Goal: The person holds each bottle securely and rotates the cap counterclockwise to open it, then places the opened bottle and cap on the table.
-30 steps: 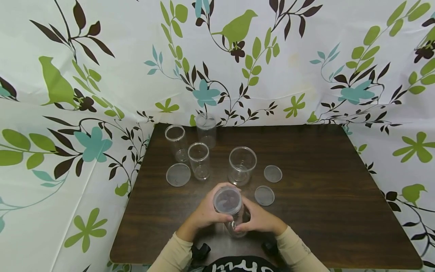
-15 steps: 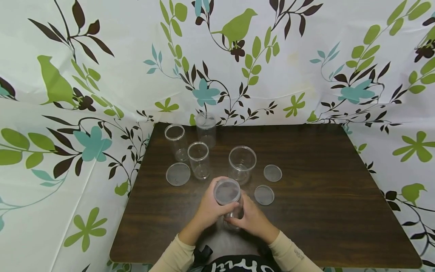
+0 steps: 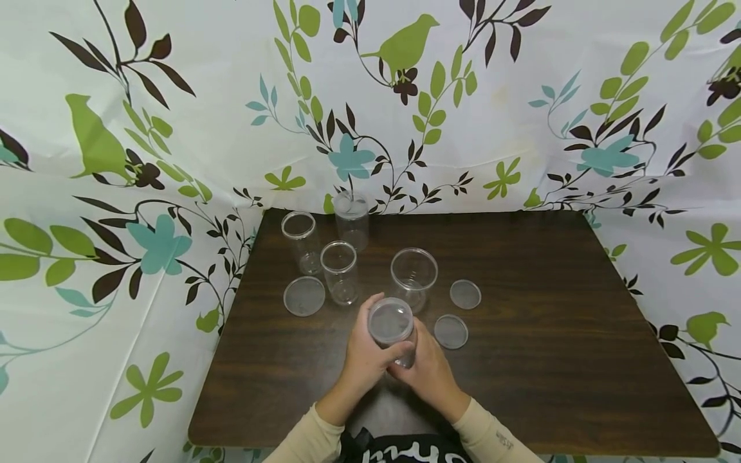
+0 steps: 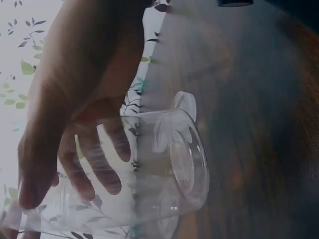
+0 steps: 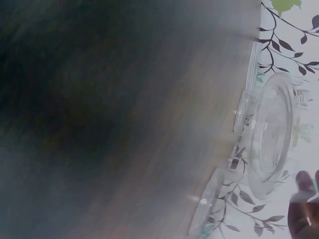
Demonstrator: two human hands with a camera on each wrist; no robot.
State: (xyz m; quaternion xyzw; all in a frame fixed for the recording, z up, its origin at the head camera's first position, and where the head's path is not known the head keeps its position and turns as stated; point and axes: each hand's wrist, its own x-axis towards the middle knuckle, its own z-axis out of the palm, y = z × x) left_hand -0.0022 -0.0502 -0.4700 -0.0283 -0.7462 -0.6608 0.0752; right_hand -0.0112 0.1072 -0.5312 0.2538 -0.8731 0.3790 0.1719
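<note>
In the head view, a clear round jar (image 3: 392, 337) capped with a translucent lid (image 3: 390, 319) is held above the table's near part. My left hand (image 3: 361, 360) wraps its left side, thumb lying across the front just under the lid. My right hand (image 3: 429, 370) grips the jar's lower right side. Through the jar's clear wall (image 4: 159, 199) the fingers of my left hand (image 4: 99, 154) show in the left wrist view. The jar's round base (image 5: 271, 134) appears in the right wrist view, beside fingertips at the edge.
Behind the hands stands a wide open jar (image 3: 413, 273). Two small lids (image 3: 466, 294) lie to its right. At left are two open jars (image 3: 339, 273), a lidded jar (image 3: 352, 222) and a larger flat lid (image 3: 303, 296). The dark wooden table (image 3: 550, 360) meets a patterned cloth backdrop.
Both hands have lifted the lidded jar and moved it slightly away from the body. The right hand has shifted further under it. The other jars and lids stay put.
</note>
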